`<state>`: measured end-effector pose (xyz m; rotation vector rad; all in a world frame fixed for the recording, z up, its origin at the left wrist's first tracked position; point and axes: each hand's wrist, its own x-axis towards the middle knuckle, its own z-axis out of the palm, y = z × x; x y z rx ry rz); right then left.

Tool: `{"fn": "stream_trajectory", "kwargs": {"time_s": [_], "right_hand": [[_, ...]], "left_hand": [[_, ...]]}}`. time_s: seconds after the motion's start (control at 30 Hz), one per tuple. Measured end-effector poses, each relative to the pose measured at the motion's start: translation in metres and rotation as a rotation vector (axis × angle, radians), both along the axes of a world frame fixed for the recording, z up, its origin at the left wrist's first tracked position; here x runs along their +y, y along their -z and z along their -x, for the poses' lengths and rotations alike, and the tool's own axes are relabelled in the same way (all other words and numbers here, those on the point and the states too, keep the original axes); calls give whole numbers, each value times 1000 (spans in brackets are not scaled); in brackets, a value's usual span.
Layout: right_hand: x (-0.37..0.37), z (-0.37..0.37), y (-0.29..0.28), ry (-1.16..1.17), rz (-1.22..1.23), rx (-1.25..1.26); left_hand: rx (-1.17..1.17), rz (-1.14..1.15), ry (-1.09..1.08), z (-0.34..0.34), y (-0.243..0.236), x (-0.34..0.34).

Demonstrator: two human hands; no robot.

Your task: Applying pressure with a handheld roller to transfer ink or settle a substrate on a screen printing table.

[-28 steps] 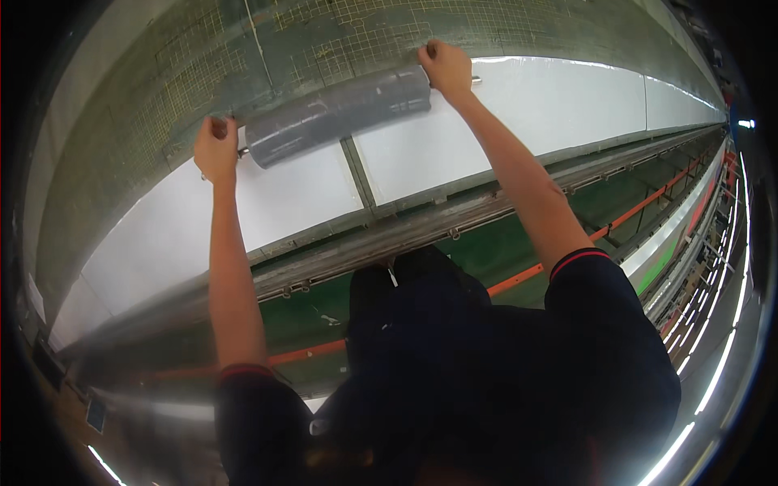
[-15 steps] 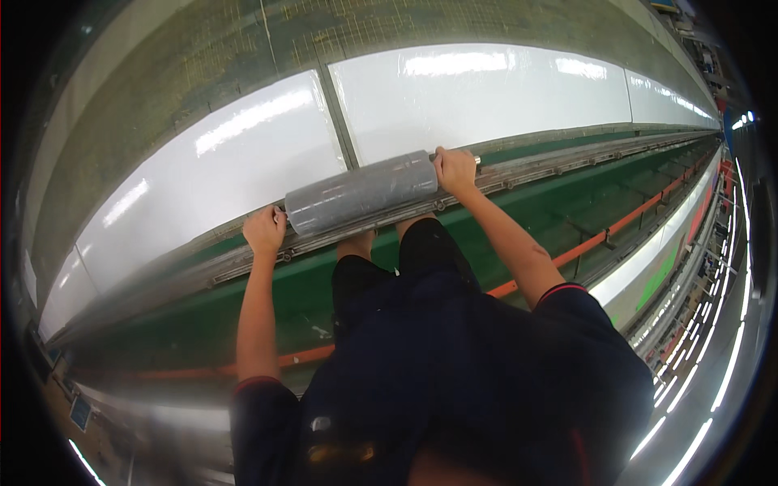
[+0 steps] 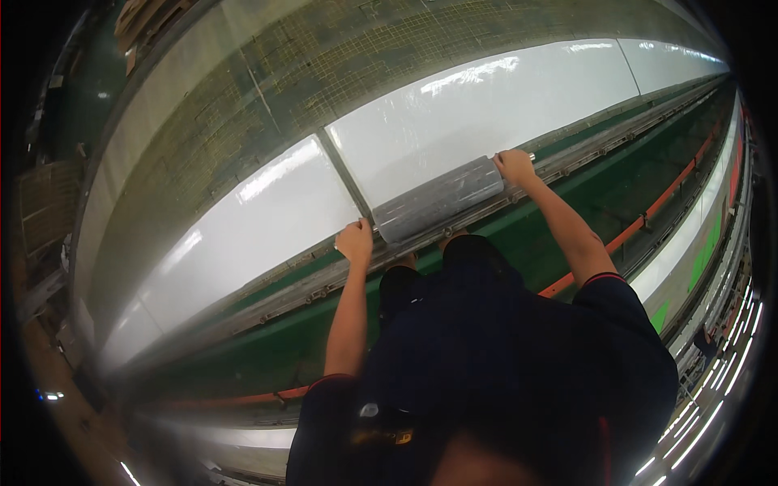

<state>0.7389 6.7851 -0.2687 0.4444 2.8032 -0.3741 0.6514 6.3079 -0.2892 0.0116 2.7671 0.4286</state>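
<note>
My two hands hold a thick roll of grey, glossy film (image 3: 442,199) by its ends, level above the near edge of a long surface. Its left end is gripped by my left hand (image 3: 355,242), fingers curled closed. My right hand (image 3: 516,168) is wrapped round the core at the other end, where a short metal-coloured tip (image 3: 531,157) sticks out past the fist. Just beyond the roll lie glossy white panels, one on the left (image 3: 259,215) and one on the right (image 3: 478,101), with a narrow dark gap (image 3: 344,172) between them near my left hand.
A metal rail (image 3: 583,158) with small fittings runs along the near edge, close to my legs. Nearer still are a green surface (image 3: 648,166) and an orange bar (image 3: 632,232). Past the panels stretches a worn greenish surface with yellow grid lines (image 3: 356,81).
The roll and both hands have moved right along the panels. The gap that met the roll's middle now meets its left end. My view has shifted and tilted too.
</note>
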Motion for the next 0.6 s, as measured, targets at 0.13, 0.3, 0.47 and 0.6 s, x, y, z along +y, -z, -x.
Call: {"fn": "stream_trajectory", "kwargs": {"time_s": [0.13, 0.3, 0.47, 0.6], "right_hand": [[37, 15, 23, 99, -56, -16], [54, 106, 41, 137, -90, 238], [86, 250, 46, 293, -64, 401], [106, 347, 42, 288, -40, 396]], "left_hand": [[72, 11, -3, 32, 8, 47], [277, -64, -57, 120, 18, 68], [429, -128, -310, 267, 15, 109], [365, -93, -298, 361, 5, 131]]}}
